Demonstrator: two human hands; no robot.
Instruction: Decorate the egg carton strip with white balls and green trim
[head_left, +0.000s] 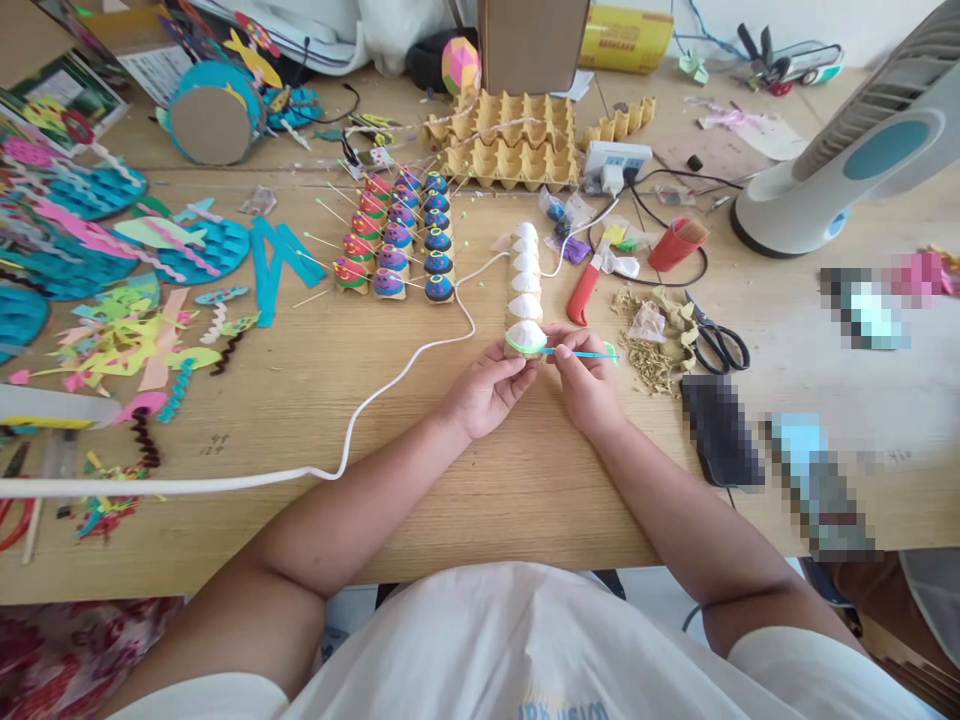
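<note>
A strip of egg carton cups topped with white domes (524, 281) runs away from me at the middle of the table. Around the base of its nearest dome lies a light green band (513, 347). My left hand (491, 388) grips the near end of this strip, thumb and fingers closed on the cup's side. In my right hand (586, 375) a thin blue tool (585, 354) is pinched, its tip against the green band. A bit of light green material (611, 352) shows beside the right fingers. Some right fingertips are hidden behind the cup.
Three rows of painted cups with pins (390, 240) stand left of the strip. A white cable (360, 410) crosses the table. To the right are a red-handled cutter (583, 293), scissors (718, 338), carton scraps (652, 350) and a fan (832, 150). Colourful cutouts (161, 330) lie left.
</note>
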